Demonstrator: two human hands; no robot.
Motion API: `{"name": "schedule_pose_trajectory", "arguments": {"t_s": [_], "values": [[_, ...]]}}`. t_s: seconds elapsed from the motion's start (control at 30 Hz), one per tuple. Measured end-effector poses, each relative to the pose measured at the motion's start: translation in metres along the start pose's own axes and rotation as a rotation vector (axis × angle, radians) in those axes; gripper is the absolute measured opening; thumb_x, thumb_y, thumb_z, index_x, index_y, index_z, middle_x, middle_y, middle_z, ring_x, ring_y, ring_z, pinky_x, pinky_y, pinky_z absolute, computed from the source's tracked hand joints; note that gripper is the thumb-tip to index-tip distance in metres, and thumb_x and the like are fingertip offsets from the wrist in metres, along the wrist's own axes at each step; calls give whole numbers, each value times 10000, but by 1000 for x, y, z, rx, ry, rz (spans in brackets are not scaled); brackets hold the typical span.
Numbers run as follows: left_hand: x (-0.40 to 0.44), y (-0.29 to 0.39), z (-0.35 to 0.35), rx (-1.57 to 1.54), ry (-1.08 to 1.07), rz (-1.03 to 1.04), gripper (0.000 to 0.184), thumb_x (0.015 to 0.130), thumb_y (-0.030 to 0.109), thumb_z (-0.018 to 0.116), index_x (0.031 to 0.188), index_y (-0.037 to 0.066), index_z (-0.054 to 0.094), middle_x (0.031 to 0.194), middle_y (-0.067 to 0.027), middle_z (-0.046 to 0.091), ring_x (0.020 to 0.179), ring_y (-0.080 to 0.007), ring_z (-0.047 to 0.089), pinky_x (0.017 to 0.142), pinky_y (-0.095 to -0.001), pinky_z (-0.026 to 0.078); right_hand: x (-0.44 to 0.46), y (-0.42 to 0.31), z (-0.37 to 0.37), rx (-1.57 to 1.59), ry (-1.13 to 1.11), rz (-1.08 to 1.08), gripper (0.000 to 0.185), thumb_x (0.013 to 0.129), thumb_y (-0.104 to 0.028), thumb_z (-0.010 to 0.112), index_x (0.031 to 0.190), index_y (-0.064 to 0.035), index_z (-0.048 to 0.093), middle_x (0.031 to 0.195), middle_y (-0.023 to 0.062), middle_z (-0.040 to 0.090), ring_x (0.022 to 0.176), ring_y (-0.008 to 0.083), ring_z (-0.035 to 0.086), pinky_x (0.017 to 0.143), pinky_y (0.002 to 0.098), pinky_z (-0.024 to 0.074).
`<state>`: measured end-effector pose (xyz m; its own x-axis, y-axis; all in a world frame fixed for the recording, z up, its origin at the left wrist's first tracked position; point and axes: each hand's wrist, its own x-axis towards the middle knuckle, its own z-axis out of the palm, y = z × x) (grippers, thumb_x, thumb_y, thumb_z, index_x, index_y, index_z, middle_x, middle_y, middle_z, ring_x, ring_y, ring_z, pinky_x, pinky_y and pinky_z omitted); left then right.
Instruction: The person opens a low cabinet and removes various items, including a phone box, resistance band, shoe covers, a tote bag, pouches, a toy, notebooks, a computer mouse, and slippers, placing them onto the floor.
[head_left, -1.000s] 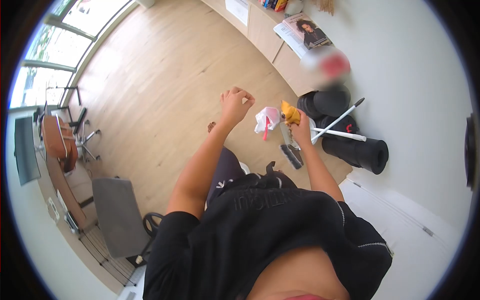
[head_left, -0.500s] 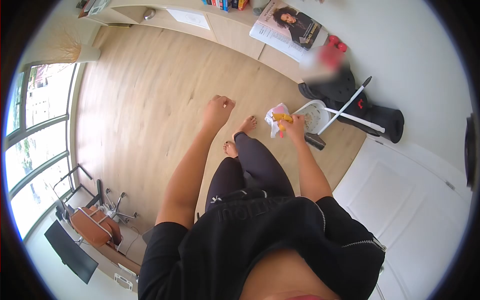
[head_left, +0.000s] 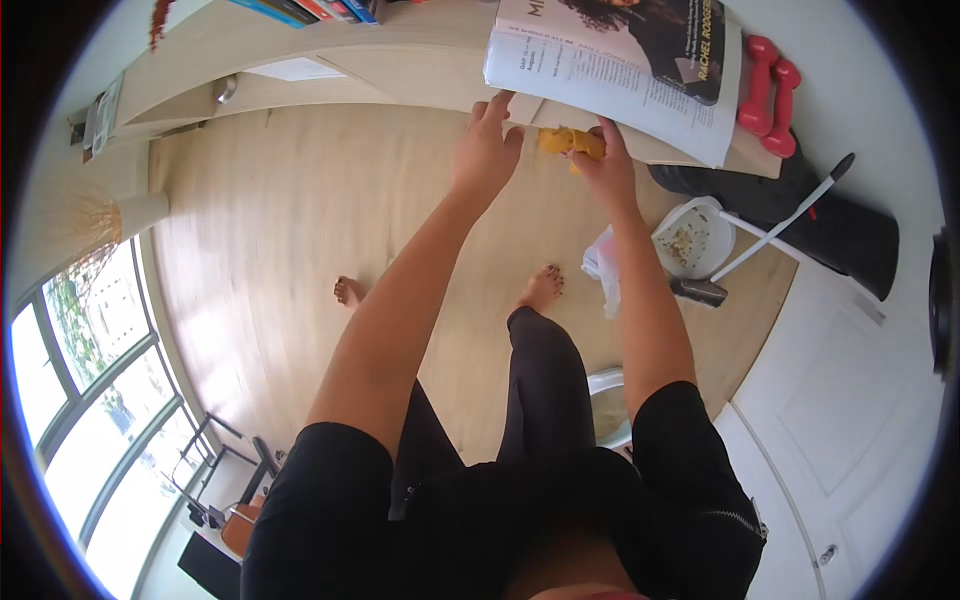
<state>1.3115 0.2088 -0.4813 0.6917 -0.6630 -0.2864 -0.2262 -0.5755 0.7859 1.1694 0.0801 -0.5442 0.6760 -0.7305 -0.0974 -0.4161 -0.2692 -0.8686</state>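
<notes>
My right hand [head_left: 607,172] is closed on a crumpled yellow cloth [head_left: 570,142], held at the front edge of the low wooden cabinet [head_left: 430,75]. My left hand [head_left: 486,150] reaches to the same edge with its fingers stretched out and apart, holding nothing. Its fingertips are by the near corner of an open magazine [head_left: 620,95]; whether they touch it, I cannot tell. On top of the magazine lies a book [head_left: 670,45] with a person on its cover.
Red dumbbells [head_left: 760,90] lie beside the magazine. On the floor at right are a white dustpan [head_left: 715,225] holding debris, a broom head [head_left: 698,291], a white plastic bag [head_left: 603,265] and a black roll [head_left: 865,245]. A white door [head_left: 820,420] stands at right, windows [head_left: 95,370] at left.
I have stepped closer to the cabinet. Both hands have moved forward to its edge, the right one still carrying the yellow cloth. My left hand has gone from curled to outstretched.
</notes>
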Motion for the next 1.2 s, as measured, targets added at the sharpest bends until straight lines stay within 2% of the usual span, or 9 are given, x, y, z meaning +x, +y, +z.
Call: {"name": "schedule_pose_trajectory", "arguments": {"t_s": [0.43,0.57,0.63,0.67,0.7,0.8,0.9,0.97,1.2], "values": [[72,-80,39,280,451,789,482,763,64,621,1201,169,449,841,26,612,646,-156,605,650,-311,464,15,39,61,-162,420,-332,803,669,-49,682,1361,-173,293,938,55,586,854,229,605,738,328,482],[63,-76,35,210,364,752,460,763,91,588,1197,147,446,823,2,609,669,-181,610,669,-349,464,27,37,67,-105,436,-427,810,687,-9,714,1358,-116,273,991,113,563,866,192,595,719,288,506],[59,-76,30,92,411,839,413,737,45,500,1149,51,494,945,-226,627,807,-402,612,734,-470,487,10,4,65,-7,367,-376,746,716,-5,677,1346,-82,286,1027,111,541,887,195,578,730,298,501],[62,-77,27,98,434,856,413,737,45,500,1149,51,494,945,-226,627,807,-402,612,734,-470,487,4,-8,64,77,295,-329,683,745,0,641,1334,-47,299,1062,110,519,907,198,561,740,309,496],[63,-78,25,142,448,895,390,737,43,502,1127,46,498,943,-227,626,808,-403,611,727,-469,486,23,-2,54,57,275,-247,835,649,28,702,1334,-59,231,1026,127,523,899,211,569,682,332,516],[40,-84,16,188,424,945,378,719,19,481,1096,37,502,934,-236,623,834,-411,601,734,-477,481,40,16,51,246,221,-412,795,659,12,706,1321,-51,270,1034,134,523,930,209,564,744,329,510],[28,-94,12,219,425,1001,326,756,52,526,1081,30,511,910,-233,626,820,-388,612,717,-440,481,27,15,47,75,268,-354,759,665,-38,732,1300,-107,322,1030,125,547,893,202,574,714,308,497],[20,-101,9,332,341,878,464,754,138,571,1199,131,441,827,-34,598,739,-224,609,686,-355,467,-1,14,50,19,318,-344,735,659,-52,735,1275,-106,337,1043,124,540,908,205,565,716,319,488],[-30,-147,-18,291,338,968,464,745,158,565,1189,133,434,820,-51,578,774,-242,611,704,-356,470,-96,31,44,-8,395,-277,772,630,-88,743,1283,-106,332,1075,159,511,896,247,567,708,351,491]]}}
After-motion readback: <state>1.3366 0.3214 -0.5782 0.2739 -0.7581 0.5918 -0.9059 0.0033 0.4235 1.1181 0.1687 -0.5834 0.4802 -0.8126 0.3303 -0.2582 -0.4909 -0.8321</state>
